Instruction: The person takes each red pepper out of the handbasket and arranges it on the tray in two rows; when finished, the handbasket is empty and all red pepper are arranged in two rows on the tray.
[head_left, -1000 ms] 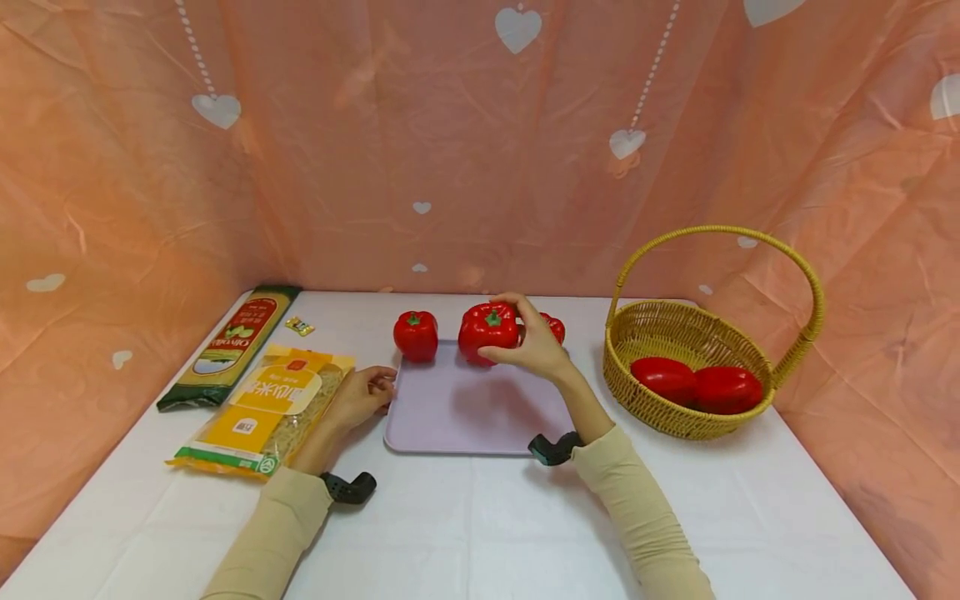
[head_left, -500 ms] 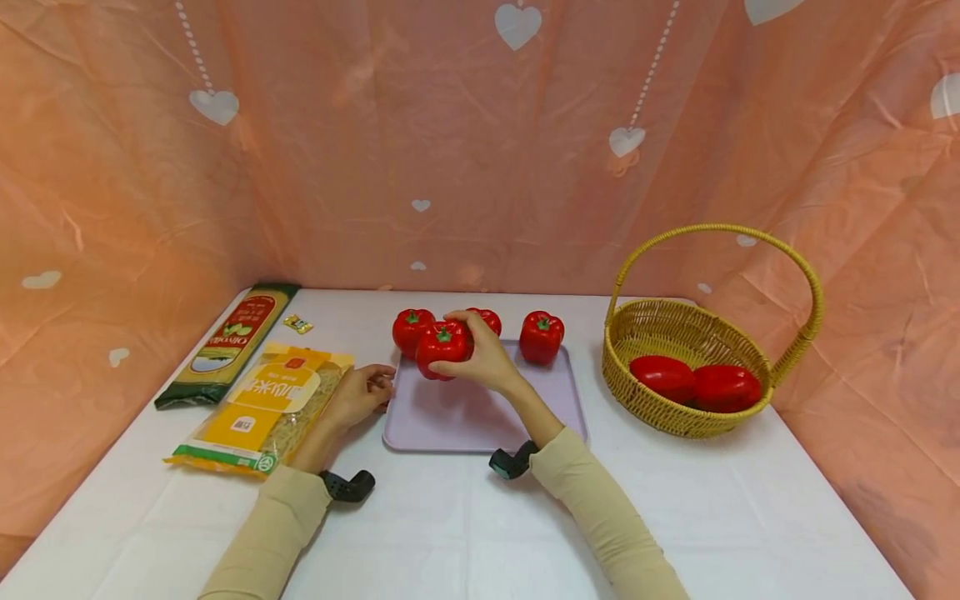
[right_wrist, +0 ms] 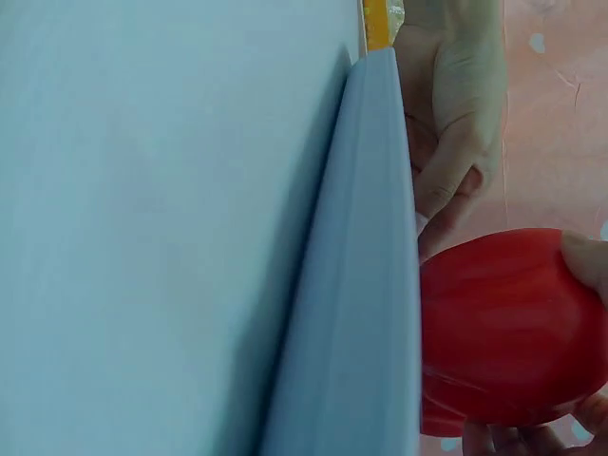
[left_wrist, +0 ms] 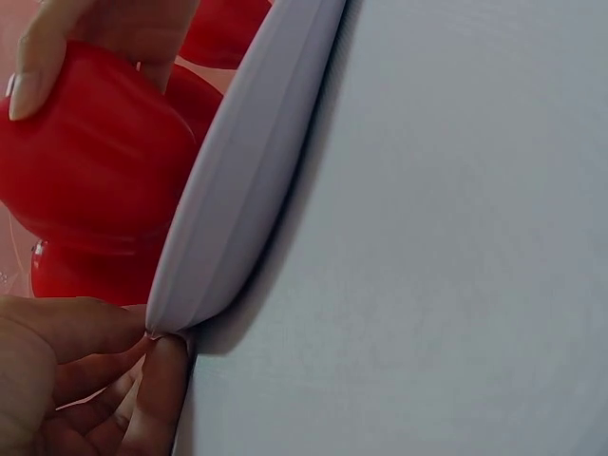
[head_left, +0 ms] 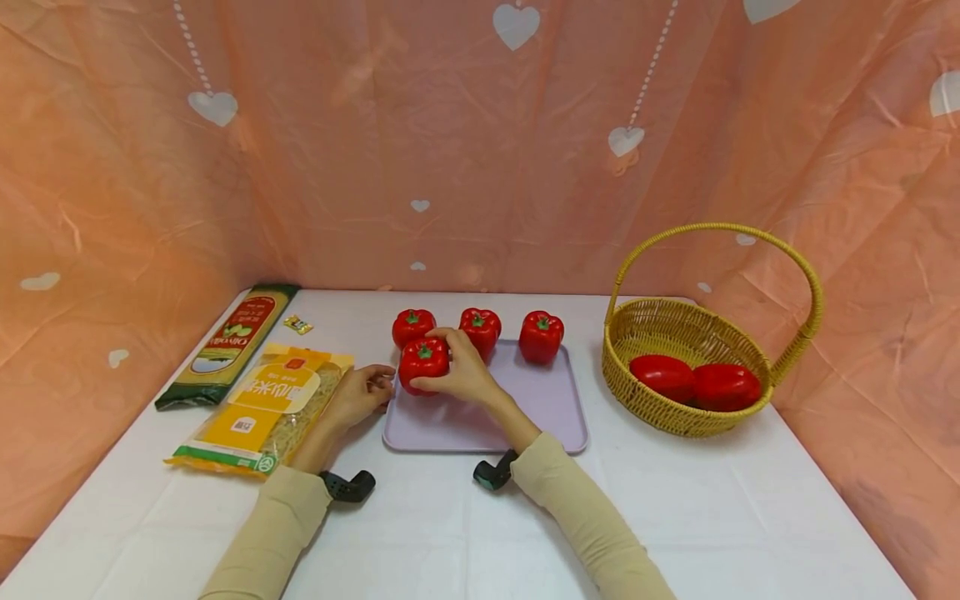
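Note:
My right hand (head_left: 467, 373) grips a red bell pepper (head_left: 422, 368) from its right side, over the left part of a lilac tray (head_left: 491, 421). Thumb in front and fingers behind, it holds the pepper with its green stem up. At the tray's left edge, my left hand (head_left: 358, 400) pinches the rim between thumb and finger, as the left wrist view shows. Three more red bell peppers stand along the tray's far side: one (head_left: 412, 325) just behind the held pepper, one (head_left: 482, 327) partly behind my right hand, and one (head_left: 541, 337) at the right.
A yellow noodle packet (head_left: 273, 400) lies left of the tray beside my left forearm, with a green and gold packet (head_left: 232, 346) behind it. A small yellow sachet (head_left: 298, 325) lies near them. Rightward stands a wicker basket (head_left: 652, 417) holding two long red items (head_left: 723, 388).
My right hand has carried the bell pepper leftward and nearer, from the middle of the tray's far side to its left part. My left hand has stayed at the tray's edge.

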Demonstrator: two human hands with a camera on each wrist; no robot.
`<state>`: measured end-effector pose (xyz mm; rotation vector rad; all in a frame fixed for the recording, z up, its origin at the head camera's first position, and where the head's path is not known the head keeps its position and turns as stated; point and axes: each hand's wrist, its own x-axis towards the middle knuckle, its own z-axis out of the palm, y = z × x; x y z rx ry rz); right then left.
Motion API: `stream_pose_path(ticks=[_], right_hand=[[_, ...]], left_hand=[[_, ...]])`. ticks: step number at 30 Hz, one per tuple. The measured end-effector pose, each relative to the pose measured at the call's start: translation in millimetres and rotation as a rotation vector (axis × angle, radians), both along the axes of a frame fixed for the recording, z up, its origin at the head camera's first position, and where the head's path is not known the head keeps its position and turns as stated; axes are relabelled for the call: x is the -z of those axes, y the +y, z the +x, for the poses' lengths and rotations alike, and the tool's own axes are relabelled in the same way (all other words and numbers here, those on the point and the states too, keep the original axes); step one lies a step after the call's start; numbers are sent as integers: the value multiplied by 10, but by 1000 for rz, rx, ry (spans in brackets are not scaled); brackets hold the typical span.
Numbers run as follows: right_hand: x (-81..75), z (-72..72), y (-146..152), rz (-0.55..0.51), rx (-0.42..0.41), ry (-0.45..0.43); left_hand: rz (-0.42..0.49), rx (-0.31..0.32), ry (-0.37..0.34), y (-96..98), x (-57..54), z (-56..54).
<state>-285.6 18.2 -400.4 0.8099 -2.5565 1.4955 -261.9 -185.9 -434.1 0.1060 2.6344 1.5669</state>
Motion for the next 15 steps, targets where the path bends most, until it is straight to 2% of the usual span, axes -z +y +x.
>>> stream_pose_path(ticks=[15], right_hand=[[72,-4,-65,69,-13,2]], left_hand=[[-1,18,35,-6,-9,17]])
